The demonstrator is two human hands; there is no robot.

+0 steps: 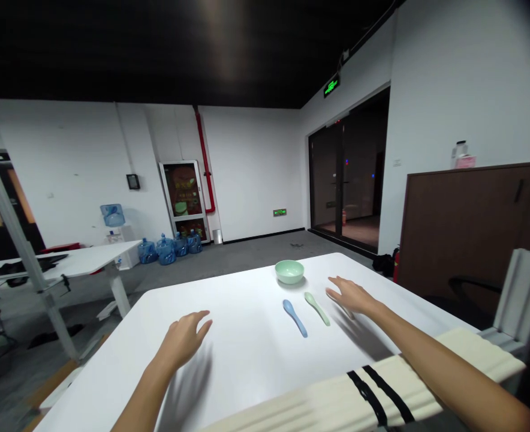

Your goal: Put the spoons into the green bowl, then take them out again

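My left hand hovers over the left part of the white table, fingers stretched and thumb apart, holding nothing. On the other side, my right hand is open above the table, its fingers pointing toward a green bowl. Under that palm a pale beige, slender object shows only in part; its kind is hidden. Just left of my right hand lies a light green spoon. Beside it, farther left, is a blue spoon. Both spoons lie with their bowls toward the far edge.
A cream padded strip with black bands runs along the table's near edge. A grey metal profile rises at the right, before a brown cabinet. Another white table and blue water bottles stand to the left.
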